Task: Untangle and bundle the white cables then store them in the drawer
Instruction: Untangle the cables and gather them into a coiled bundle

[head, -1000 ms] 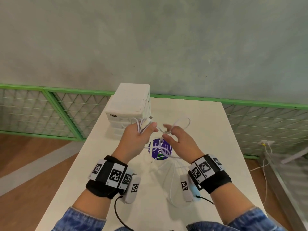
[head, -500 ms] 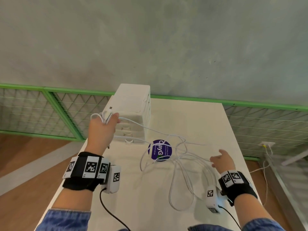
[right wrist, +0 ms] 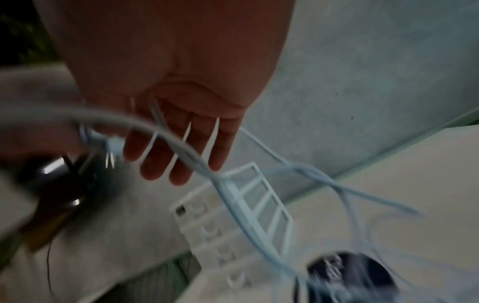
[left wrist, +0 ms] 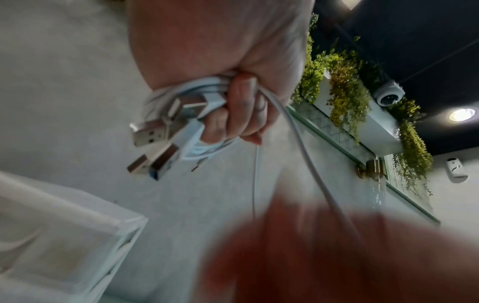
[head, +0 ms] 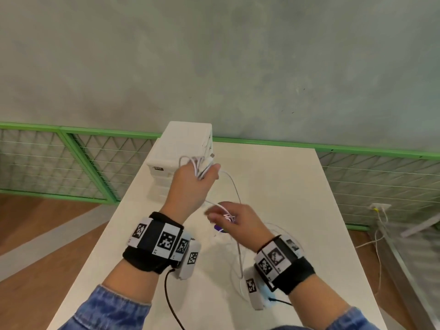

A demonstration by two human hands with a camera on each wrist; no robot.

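Observation:
My left hand [head: 202,172] grips a coiled bunch of white cables [left wrist: 197,147] in a fist, held up just in front of the white drawer unit [head: 181,144]. Several USB plugs [left wrist: 150,133] stick out of the fist. Loose strands [head: 234,186] run from it down to my right hand [head: 223,217], lower and nearer me. There the strands pass through the fingers [right wrist: 176,147], which hold them loosely. More white cable [head: 240,263] trails onto the table. The drawers [right wrist: 207,231] look closed.
The white table [head: 285,186] carries a round purple sticker [head: 220,228], mostly hidden under my right hand. Green mesh fencing [head: 83,163] runs behind the table, below a grey wall. A wall socket with other cables [head: 378,210] sits at the right.
The hands, wide apart half a second ago, have come together. The left hand swung right with its cable bunch, and the right hand moved from the table's right side to the centre, onto the strands.

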